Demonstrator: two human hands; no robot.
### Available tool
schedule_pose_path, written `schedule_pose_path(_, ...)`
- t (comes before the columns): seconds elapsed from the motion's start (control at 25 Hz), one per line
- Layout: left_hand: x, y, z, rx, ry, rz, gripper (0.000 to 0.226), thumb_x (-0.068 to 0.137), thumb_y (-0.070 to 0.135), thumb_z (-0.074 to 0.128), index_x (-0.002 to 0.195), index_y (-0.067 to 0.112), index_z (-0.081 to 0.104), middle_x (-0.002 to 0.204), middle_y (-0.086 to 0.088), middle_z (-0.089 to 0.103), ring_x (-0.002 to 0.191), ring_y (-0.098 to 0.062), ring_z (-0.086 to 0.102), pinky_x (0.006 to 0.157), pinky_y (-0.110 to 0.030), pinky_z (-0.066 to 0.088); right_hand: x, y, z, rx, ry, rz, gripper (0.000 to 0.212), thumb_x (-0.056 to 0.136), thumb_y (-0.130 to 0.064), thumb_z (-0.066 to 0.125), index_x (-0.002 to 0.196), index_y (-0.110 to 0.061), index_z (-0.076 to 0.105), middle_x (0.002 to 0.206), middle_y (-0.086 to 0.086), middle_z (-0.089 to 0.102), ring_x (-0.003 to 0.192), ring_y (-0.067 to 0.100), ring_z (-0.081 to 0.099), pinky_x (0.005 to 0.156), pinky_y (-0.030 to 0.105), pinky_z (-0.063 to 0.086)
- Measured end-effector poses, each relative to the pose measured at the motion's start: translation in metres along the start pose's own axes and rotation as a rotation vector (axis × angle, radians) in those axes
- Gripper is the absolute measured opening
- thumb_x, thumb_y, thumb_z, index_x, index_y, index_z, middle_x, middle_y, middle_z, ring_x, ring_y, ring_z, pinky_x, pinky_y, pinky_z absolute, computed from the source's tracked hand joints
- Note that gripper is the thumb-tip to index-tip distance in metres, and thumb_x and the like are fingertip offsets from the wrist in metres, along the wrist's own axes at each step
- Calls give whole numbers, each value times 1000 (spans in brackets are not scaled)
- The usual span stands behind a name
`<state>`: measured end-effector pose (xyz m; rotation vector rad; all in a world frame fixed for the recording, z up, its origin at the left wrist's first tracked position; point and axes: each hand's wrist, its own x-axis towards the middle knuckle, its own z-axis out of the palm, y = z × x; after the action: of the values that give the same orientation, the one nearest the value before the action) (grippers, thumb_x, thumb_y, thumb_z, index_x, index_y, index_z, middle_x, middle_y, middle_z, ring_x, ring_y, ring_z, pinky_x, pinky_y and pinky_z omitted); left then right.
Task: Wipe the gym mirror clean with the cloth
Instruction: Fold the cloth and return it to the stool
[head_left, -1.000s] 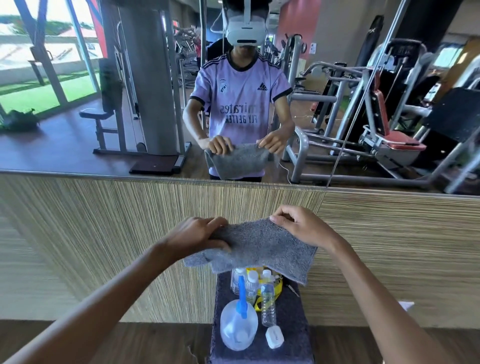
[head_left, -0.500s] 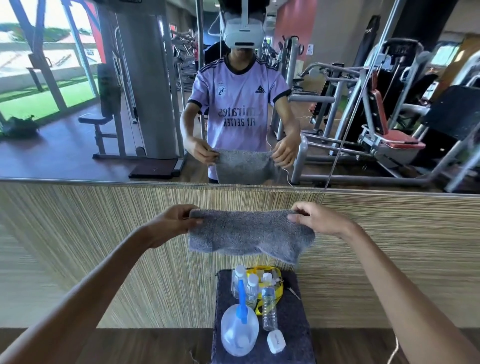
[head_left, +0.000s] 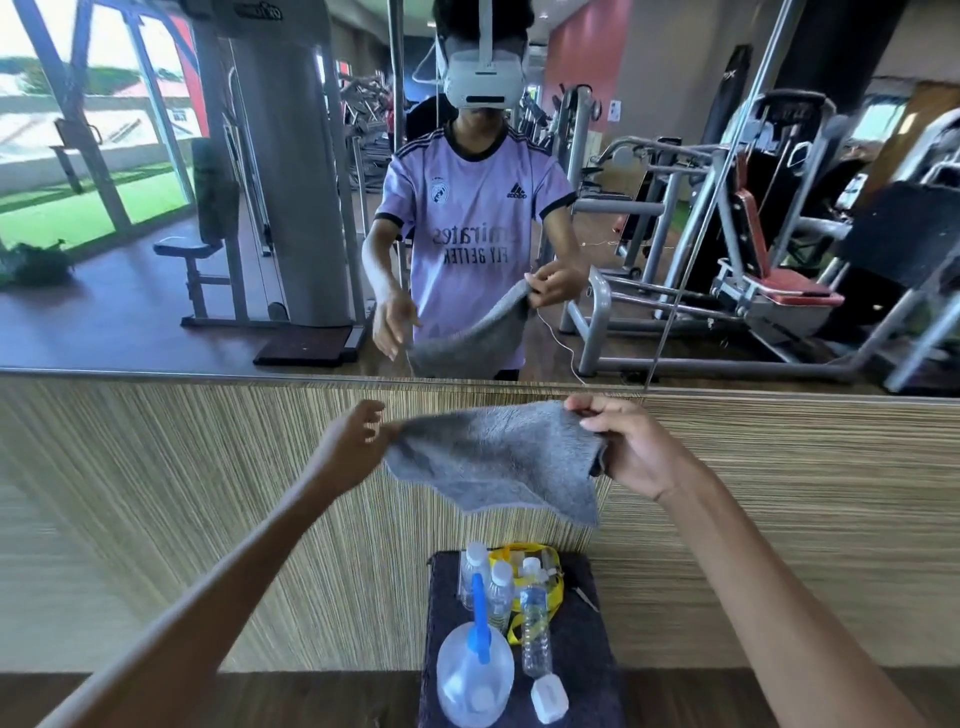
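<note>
Holding grey cloth (head_left: 493, 462) up in the air, just below lower edge of mirror (head_left: 130, 291), not touching the glass. R hand (head_left: 636, 449) clamped on cloth's right edge: thumb on top, fingers curled under, fabric bunched in the grip. L hand (head_left: 356, 439) at cloth's left corner, fingers spread and loose, not closed round it. Motion blur there, so can't tell if fingertips actually touch the fabric. Cloth sags from the R hand, lower right corner hanging free.

Mirror fills upper half of view, w/ metal trim along bottom. Striped wood-look wall panel (head_left: 156, 493) sits directly under it. Person's reflection (head_left: 472, 234) centred in glass: lilac jersey, headset on, same cloth pose mirrored. Gym machines (head_left: 753, 249) reflected on both sides.

Below the hands, against the panel: dark padded bench (head_left: 587, 654). On it:
- clear spray bottle (head_left: 475, 675) w/ blue trigger, at front
- three small water bottles (head_left: 535, 623) upright behind it
- yellow item (head_left: 524, 553) at back
- small white box (head_left: 548, 699) near front edge, just beside the sprayer

Wood floor (head_left: 260, 696) around bench.
</note>
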<state>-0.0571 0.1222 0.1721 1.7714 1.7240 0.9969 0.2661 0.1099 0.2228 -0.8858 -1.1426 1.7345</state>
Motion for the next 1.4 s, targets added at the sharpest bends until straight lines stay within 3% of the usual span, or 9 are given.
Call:
schedule_pose_path(0.16,-38,63,33,-214,-290,240,73,72,65,71,128,23,50,115,8,65,103,-5,66,87,-30,58,10,14,23,-101,-163,82,39,74,2,57,113,0,61,96,12,68,86,21,65,71,30,56)
schedule_pose_path(0.28,-39,78,55,-332,-305,161,60,76,29,85,123,17,50,107,3,66,95,-13,69,81,-29,59,14,24,29,-121,-141,71,52,74,11,58,124,3,55,101,17,67,93,23,64,79,31,56)
schedule_pose_path(0.4,-28,70,58,-253,-260,180,35,85,-7,67,108,17,57,98,2,68,87,-18,69,73,-23,57,10,24,32,-298,-47,47,47,85,19,58,126,-3,56,103,15,66,90,16,66,79,24,55)
schedule_pose_path(0.64,-19,68,46,0,-126,345,47,80,-13,49,66,32,53,69,13,62,64,6,57,61,-9,41,6,24,24,-584,56,-43,23,99,-9,56,112,-26,61,92,0,57,80,5,61,74,22,50)
schedule_pose_path(0.8,-28,71,47,-73,-325,394,8,93,14,66,91,20,62,78,8,65,59,3,55,60,-14,46,7,30,34,-858,86,-67,17,104,-34,44,108,-27,60,98,-9,59,96,7,57,81,25,43)
schedule_pose_path(0.92,-17,72,29,142,-559,395,27,82,41,78,88,19,61,75,6,62,55,1,50,57,-13,42,8,25,30,-865,-10,-5,43,81,-62,58,106,-26,56,102,-1,62,97,17,62,89,34,48)
schedule_pose_path(1.16,13,58,-14,349,-660,421,21,88,31,74,72,34,62,61,21,57,57,7,52,59,-9,38,9,11,11,-1238,-138,100,20,91,-22,69,100,-25,52,97,-3,58,86,10,57,77,27,48)
schedule_pose_path(1.32,25,40,-29,289,-578,401,38,84,54,64,86,17,69,76,11,62,69,4,55,66,-16,39,14,15,-11,-1437,-28,116,9,99,-12,57,92,-17,56,92,3,62,79,18,65,58,26,53)
schedule_pose_path(1.4,27,29,-35,196,-540,362,28,88,40,71,89,12,68,82,0,66,72,1,56,72,-23,43,15,16,-25,-1451,51,87,16,99,-6,52,98,-18,63,94,4,65,81,24,66,63,33,51)
